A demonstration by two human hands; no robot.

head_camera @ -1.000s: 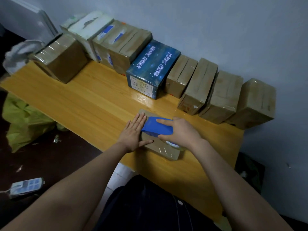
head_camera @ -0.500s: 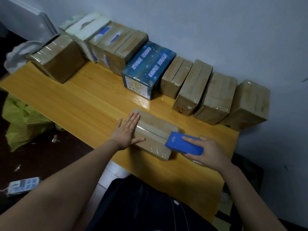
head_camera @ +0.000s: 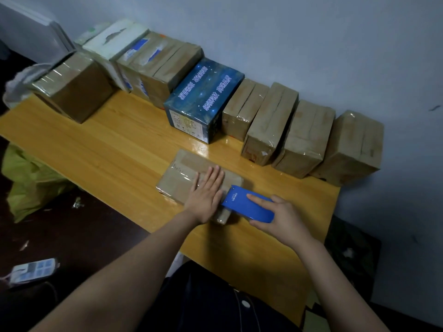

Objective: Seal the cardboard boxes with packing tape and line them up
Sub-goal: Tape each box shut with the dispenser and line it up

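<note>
Our left grip (head_camera: 206,197), fingers straight, presses the cardboard box (head_camera: 178,174); our right grip (head_camera: 285,219) clasps the tape dispenser (head_camera: 239,209) at the box's right end.

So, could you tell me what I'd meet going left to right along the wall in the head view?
White box → blue-labelled brown box → dark blue printed box → small brown box → three more brown boxes.
</note>
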